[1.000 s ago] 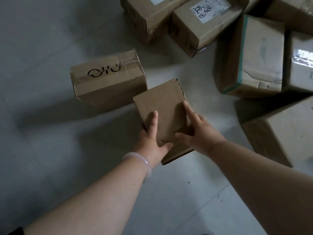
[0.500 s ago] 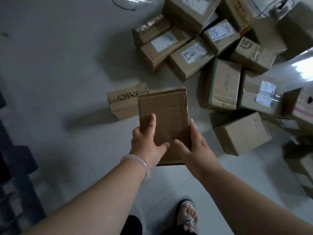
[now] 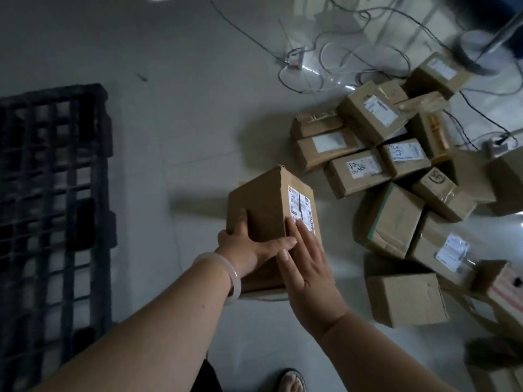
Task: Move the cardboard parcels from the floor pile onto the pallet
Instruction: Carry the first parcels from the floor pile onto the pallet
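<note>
1. Parcel (image 3: 263,205): held in the air above the floor (image 3: 184,108), between the floor pile (image 3: 396,193) on the right and the dark slatted pallet (image 3: 51,193) on the left, touching neither.
2. Left grip (image 3: 249,244): clasps the parcel's near left corner, thumb laid across the near face. Right grip (image 3: 305,264): flat, fingers straight, pressed against the labelled side.
3. Step in hand: the carry, judged about midway. The next move calls for a swing leftward and a level lowering onto the slats, with both grips kept on until the parcel sits.
4. Against half a second earlier: the parcel has been turned, so its label now shows. More of the pallet has come into view.
</note>
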